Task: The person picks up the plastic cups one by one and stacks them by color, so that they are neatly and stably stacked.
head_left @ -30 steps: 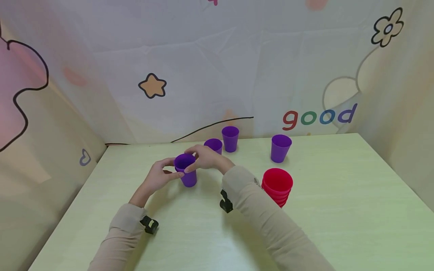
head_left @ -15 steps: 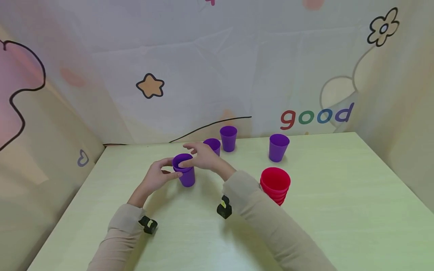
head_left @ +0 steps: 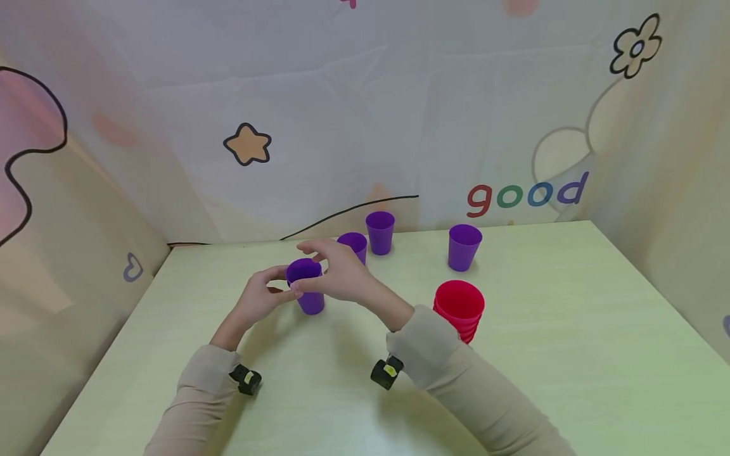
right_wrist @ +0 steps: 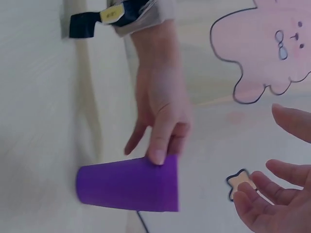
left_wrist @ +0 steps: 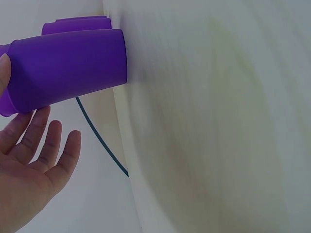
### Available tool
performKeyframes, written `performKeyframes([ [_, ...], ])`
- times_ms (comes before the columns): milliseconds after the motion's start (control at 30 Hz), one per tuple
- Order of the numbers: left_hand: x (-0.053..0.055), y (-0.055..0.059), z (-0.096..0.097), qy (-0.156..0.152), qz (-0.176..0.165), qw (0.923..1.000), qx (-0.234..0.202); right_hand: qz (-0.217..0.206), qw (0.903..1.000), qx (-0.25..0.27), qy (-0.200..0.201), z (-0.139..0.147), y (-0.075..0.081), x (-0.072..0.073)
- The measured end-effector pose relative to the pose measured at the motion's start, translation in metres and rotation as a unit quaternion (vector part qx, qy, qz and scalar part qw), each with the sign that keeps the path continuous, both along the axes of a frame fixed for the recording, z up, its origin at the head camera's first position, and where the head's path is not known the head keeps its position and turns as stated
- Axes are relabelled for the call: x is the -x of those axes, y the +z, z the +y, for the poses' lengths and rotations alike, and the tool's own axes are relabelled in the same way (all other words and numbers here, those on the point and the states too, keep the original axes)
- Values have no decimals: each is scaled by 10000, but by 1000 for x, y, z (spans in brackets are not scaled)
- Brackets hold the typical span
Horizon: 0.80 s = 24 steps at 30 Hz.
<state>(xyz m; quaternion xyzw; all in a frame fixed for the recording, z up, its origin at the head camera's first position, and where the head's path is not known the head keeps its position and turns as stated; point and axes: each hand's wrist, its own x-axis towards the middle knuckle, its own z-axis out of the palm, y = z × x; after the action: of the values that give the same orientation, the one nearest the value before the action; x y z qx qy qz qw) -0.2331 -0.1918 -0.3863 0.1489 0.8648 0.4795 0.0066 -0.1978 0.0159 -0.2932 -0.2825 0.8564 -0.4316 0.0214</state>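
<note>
In the head view my left hand (head_left: 255, 301) pinches a nested stack of purple cups (head_left: 311, 303) near the rim, thumb in front and fingers behind. The stack stands upright on the table; a lower edge shows below the top rim in the left wrist view, where the purple cups (left_wrist: 73, 65) lie sideways across the picture. My right hand (head_left: 345, 275) hovers beside the rim with its fingers spread. The right wrist view shows that right hand (right_wrist: 284, 194) apart from the purple cups (right_wrist: 126, 187), holding nothing.
Behind the right hand stands a purple cup (head_left: 355, 246), partly hidden, with another purple cup (head_left: 380, 234) near the wall. A third purple cup (head_left: 464, 248) is farther right. A stack of red cups (head_left: 459, 307) stands beyond the right forearm. Printed cloth (head_left: 319, 139) encloses the table.
The right hand has let go of the stack's rim, spreading its fingers and drawing back slightly. The left hand keeps its grip on the purple cups. The head view has shifted slightly.
</note>
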Motion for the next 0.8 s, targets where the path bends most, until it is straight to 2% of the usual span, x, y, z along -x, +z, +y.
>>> performKeyframes([
  [233,0,-1,-1,31,-38,10000,34,159,9996,206,111,14,20,-21],
  [500,0,-2,-1,72,-23,9999,-71,102,9981,522,299,40,32,-38],
  [667,1,-3,-1,100,-18,9999,-87,380,9965,626,398,62,39,-46],
  [800,1,-4,-1,70,32,9999,-104,623,9959,567,325,81,41,-52],
])
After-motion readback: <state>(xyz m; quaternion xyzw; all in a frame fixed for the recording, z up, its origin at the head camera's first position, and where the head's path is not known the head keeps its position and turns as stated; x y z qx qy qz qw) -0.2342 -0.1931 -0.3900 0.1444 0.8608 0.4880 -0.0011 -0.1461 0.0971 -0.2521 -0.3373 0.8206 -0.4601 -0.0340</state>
